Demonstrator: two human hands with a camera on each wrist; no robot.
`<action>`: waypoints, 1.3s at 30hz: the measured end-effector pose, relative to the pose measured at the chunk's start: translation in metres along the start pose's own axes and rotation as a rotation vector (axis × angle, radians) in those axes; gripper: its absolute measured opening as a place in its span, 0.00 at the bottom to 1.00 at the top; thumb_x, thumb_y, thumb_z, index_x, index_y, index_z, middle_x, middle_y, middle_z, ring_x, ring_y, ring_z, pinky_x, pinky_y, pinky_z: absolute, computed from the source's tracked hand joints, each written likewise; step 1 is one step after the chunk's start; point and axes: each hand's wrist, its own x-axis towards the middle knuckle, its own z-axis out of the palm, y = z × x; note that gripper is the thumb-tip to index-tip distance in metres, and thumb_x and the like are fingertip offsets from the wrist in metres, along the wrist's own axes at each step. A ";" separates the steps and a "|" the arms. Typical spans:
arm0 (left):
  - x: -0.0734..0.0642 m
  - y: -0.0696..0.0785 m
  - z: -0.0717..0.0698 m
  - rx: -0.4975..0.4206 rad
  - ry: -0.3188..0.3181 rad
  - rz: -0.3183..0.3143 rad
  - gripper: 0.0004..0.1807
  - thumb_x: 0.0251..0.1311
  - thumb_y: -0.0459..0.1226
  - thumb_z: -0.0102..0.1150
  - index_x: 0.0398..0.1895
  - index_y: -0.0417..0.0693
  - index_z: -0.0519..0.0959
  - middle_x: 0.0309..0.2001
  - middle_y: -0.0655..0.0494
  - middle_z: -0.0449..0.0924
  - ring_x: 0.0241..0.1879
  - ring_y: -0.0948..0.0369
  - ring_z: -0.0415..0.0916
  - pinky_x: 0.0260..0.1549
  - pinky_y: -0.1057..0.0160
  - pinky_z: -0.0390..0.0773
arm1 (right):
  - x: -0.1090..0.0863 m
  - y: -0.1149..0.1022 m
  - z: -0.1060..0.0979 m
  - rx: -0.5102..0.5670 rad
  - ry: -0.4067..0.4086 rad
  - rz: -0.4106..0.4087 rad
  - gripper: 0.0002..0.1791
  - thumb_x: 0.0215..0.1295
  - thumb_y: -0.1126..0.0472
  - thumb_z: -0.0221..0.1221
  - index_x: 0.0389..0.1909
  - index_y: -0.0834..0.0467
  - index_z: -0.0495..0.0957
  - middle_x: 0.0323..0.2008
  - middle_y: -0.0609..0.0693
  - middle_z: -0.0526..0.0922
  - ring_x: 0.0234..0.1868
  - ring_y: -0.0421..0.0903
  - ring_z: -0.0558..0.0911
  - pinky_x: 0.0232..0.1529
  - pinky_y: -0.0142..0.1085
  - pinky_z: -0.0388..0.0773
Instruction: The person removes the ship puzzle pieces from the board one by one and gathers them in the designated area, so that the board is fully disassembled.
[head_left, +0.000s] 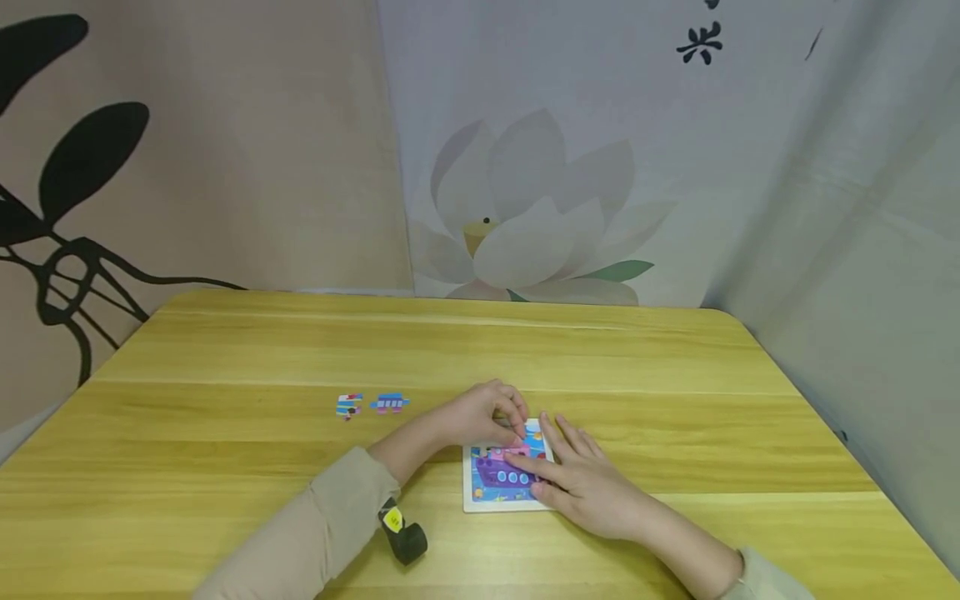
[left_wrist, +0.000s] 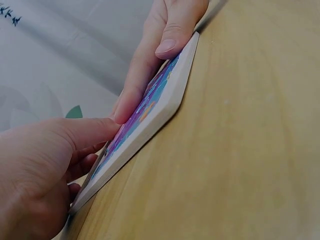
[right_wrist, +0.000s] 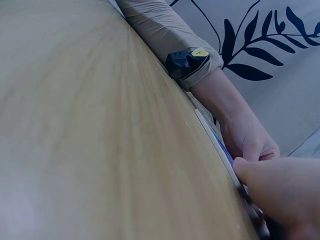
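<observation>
A jigsaw puzzle board (head_left: pixel 471 507) with a white rim and a purple ship picture lies flat on the table. Over its upper part, my left hand (head_left: pixel 483 414) bends its fingers towards the thumb and pinches a puzzle piece, mostly hidden, close against the picture. From the right side, my right hand (head_left: pixel 592 487) rests on the board with fingers spread, its index finger reaching over the ship. In the left wrist view, the left thumb (left_wrist: pixel 95 131) and the right index finger (left_wrist: pixel 134 95) meet near the picture's surface.
Two loose puzzle pieces lie left of the board: a striped multicoloured one (head_left: pixel 348 407) and a blue and purple one (head_left: pixel 390 403). A black wrist camera (head_left: pixel 406 542) hangs at the left sleeve. Behind the wooden table (head_left: pixel 225 358) hangs a printed curtain (head_left: pixel 300 150).
</observation>
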 end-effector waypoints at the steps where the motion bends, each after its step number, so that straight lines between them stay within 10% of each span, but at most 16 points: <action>1: -0.001 0.000 0.000 -0.002 0.001 0.000 0.08 0.54 0.32 0.68 0.25 0.57 0.85 0.42 0.69 0.75 0.51 0.63 0.65 0.53 0.54 0.65 | 0.000 0.000 0.000 0.003 -0.002 -0.001 0.24 0.75 0.43 0.40 0.70 0.34 0.61 0.73 0.63 0.38 0.72 0.63 0.35 0.63 0.66 0.36; 28: -0.001 0.002 0.000 0.024 0.007 0.040 0.09 0.54 0.32 0.69 0.23 0.57 0.84 0.41 0.67 0.78 0.50 0.63 0.67 0.54 0.54 0.65 | -0.001 -0.001 -0.001 0.014 -0.005 -0.004 0.24 0.75 0.43 0.41 0.70 0.35 0.62 0.73 0.63 0.37 0.72 0.63 0.35 0.63 0.66 0.35; 39: -0.001 0.004 0.000 -0.004 0.012 0.010 0.11 0.53 0.35 0.70 0.40 0.50 0.86 0.42 0.66 0.81 0.48 0.65 0.71 0.51 0.64 0.71 | -0.001 0.001 0.000 -0.008 0.001 -0.010 0.24 0.75 0.42 0.40 0.70 0.34 0.61 0.74 0.62 0.37 0.72 0.63 0.36 0.63 0.66 0.36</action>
